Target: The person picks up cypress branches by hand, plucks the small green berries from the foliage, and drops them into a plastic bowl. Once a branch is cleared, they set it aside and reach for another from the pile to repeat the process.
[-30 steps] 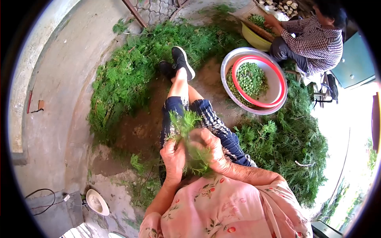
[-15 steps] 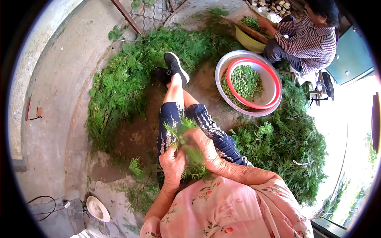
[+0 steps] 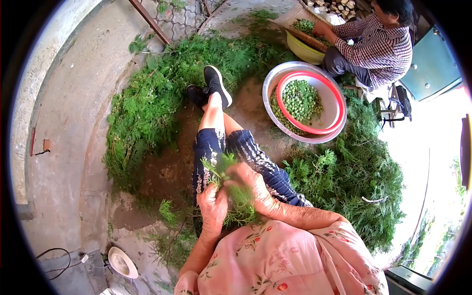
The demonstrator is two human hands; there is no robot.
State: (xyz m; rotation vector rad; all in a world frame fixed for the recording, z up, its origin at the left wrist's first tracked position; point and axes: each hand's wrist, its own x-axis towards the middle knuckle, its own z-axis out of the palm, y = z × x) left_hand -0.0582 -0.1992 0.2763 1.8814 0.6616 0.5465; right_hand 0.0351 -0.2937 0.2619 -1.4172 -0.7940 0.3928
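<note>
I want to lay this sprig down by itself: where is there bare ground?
Brown ground lies bare between shoes and basin, and between legs and left greenery; beyond that greenery, concrete is open. Crowded: the right greenery beside the legs, and the gap between basin and co-worker.

Red basin rim (image 3: 311,130); pink floral top (image 3: 275,255); blurred sprig (image 3: 240,197), seemingly green.

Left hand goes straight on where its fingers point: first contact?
The green sprig at the left hand's own fingertips; beyond it, probably the dark patterned trousers, though depth is unclear.
</note>
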